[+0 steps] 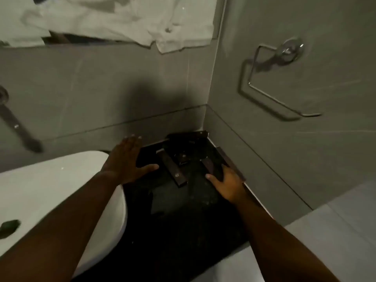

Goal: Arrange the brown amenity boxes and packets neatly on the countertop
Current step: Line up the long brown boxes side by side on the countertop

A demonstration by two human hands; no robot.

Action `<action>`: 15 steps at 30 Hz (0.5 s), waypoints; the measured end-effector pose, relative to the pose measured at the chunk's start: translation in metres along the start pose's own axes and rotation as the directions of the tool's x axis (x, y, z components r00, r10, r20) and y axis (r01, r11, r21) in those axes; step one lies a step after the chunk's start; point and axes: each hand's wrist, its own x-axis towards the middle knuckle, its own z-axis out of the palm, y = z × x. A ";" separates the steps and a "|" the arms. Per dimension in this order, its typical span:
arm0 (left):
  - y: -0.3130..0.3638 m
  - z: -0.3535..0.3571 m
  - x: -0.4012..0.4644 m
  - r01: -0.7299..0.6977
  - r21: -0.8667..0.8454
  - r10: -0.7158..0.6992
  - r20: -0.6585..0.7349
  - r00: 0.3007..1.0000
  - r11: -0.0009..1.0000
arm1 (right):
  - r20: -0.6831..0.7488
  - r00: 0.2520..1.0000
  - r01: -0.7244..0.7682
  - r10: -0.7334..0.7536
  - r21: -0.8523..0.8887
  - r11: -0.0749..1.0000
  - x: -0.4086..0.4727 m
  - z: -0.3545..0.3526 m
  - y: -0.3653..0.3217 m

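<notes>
Several brown amenity boxes and packets lie scattered on the black countertop [183, 216] near the wall corner. A long brown box [173, 169] lies at an angle in the middle. A small dark box [183, 158] sits just behind it. A flat dark packet [189, 137] lies in the corner. Another long brown box [230, 162] leans along the right wall. My left hand [126, 159] hovers with fingers spread, left of the boxes, holding nothing. My right hand [225, 182] rests on a brown box [210, 167] at the right, fingers curled over it.
A white basin [50, 190] stands to the left of the counter. Grey tiled walls [142, 88] close the corner behind and to the right. A chrome paper holder [276, 82] hangs on the right wall. A mirror [101, 17] is above.
</notes>
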 end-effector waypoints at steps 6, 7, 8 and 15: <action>-0.017 0.043 0.006 -0.137 0.175 0.134 0.034 0.990 0.975 | -0.004 0.996 -0.077 0.086 -0.487 0.870 0.024 0.042 0.032; -0.019 0.048 0.007 -0.134 0.186 0.130 0.037 0.991 0.973 | -0.029 0.995 -0.092 0.090 -0.510 0.855 0.028 0.046 0.035; -0.019 0.051 0.008 -0.126 0.181 0.122 0.037 0.992 0.975 | -0.056 0.994 -0.113 0.099 -0.512 0.852 0.031 0.048 0.037; -0.024 0.054 0.010 -0.095 0.137 0.097 -0.009 0.995 0.986 | -0.166 0.977 -0.170 0.136 -0.214 0.962 0.029 0.058 0.049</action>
